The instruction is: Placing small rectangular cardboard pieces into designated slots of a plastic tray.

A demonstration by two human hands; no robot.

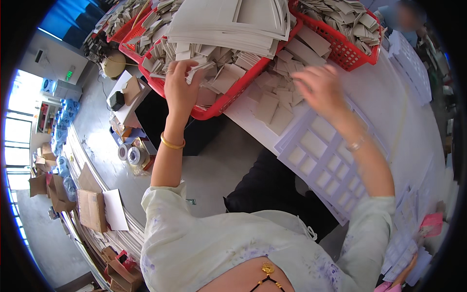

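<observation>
My left hand is over the near-left part of a red plastic basket. Its fingers are bent and apart, close to the small off-white card pieces heaped inside, and I see nothing held in them. My right hand is above the table, slightly blurred, fingers stretched to the left with the thumb apart. Below and left of it lies a loose pile of card pieces. A stack of large off-white cardboard sheets rests across the basket. Pale lilac frame sheets with cut-out windows lie under my right forearm.
Another red basket full of card pieces stands at the far right. More filled baskets are at the far left. The white table's near edge runs diagonally. Tape rolls and cardboard boxes are off to the left. A person is at the far right.
</observation>
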